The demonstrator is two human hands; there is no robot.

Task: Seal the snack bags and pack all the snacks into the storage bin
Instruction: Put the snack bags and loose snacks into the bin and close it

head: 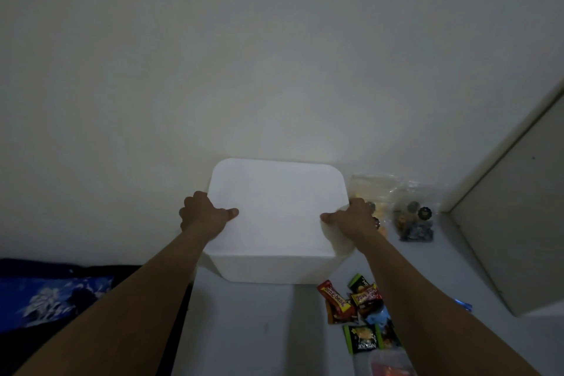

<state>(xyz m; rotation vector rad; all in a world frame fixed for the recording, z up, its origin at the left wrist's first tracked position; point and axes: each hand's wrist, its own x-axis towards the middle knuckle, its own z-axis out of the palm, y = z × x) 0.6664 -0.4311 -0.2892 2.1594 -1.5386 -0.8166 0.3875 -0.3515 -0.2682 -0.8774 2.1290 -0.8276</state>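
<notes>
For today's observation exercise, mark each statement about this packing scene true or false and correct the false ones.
1. Both hands hold the white storage bin by its sides. True: left hand, right hand.
2. The wrapped snack bars lie inside the bin. False: they lie outside, in front of it to the right.
3. Two clear snack bags sit right of the bin. True.
4. The bin's top is open, showing its contents. False: its white top is closed.

Matt white bin [274,217], glossy wrappers [351,302]
</notes>
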